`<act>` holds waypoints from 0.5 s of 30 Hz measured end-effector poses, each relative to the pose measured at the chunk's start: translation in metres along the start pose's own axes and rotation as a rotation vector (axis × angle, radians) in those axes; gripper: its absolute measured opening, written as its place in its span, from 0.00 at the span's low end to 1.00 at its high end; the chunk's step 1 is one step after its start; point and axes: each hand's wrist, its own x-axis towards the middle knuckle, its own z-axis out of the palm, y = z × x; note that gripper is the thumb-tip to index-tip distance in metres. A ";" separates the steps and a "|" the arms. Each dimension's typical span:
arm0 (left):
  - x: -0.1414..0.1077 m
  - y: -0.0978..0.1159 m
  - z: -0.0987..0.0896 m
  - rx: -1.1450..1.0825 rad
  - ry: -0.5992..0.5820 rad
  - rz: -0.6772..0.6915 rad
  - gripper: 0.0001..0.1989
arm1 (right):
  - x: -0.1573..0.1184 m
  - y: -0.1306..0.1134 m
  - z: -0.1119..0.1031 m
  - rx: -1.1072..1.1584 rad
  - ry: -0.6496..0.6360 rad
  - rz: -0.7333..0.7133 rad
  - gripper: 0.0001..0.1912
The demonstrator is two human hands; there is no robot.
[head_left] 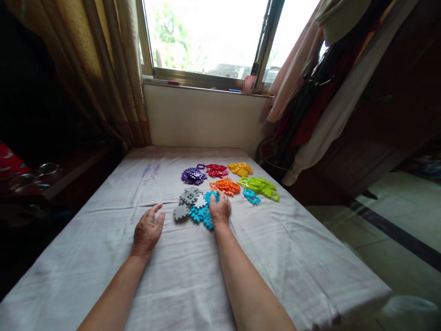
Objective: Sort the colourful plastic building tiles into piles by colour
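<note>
The left hand (147,231) is left of the gray pieces (181,213), thumb and fingers apart. Beside the gray, blue pieces (197,214) lie on the white cloth (186,276); the right hand (221,210) covers some, fingers curled over them; whether they grip one, I cannot tell.

Blue pieces (198,214), notch-edged, flat, overlapping in loose heap, partly covered by right hand (220,209); smaller blue group (254,199) apart to right.

On the tabletop (282,266), across a pale, creased cloth (86,239), lie purple pieces (193,176), red pieces (217,171), yellow pieces (241,169), orange pieces (225,186), green pieces (259,185), grey pieces (188,196) and blue pieces (199,214) (some beside the green).
</note>
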 end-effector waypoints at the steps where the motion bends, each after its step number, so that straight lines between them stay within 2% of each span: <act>1: 0.000 -0.001 0.000 0.014 0.014 0.033 0.23 | -0.006 -0.014 0.008 -0.011 -0.080 -0.033 0.23; 4: 0.001 -0.005 0.000 0.031 0.025 0.081 0.23 | -0.011 -0.038 0.016 0.019 -0.245 -0.245 0.24; 6: 0.001 -0.009 0.001 0.027 0.017 0.069 0.23 | 0.009 -0.033 0.003 0.053 -0.227 -0.395 0.23; 7: 0.001 -0.011 0.001 0.023 0.014 0.062 0.23 | 0.026 -0.023 -0.009 0.049 -0.192 -0.427 0.23; 9: 0.001 -0.015 0.002 0.012 0.016 0.054 0.24 | 0.071 0.012 -0.042 -0.017 -0.108 -0.384 0.22; 12: 0.001 -0.019 0.006 -0.002 0.034 0.044 0.25 | 0.143 0.082 -0.094 -0.217 0.016 -0.147 0.23; 14: 0.002 -0.021 0.008 0.000 0.038 0.034 0.26 | 0.178 0.126 -0.119 -0.339 0.007 0.024 0.24; 15: 0.002 -0.022 0.009 0.006 0.036 0.029 0.27 | 0.189 0.144 -0.126 -0.372 -0.050 0.092 0.24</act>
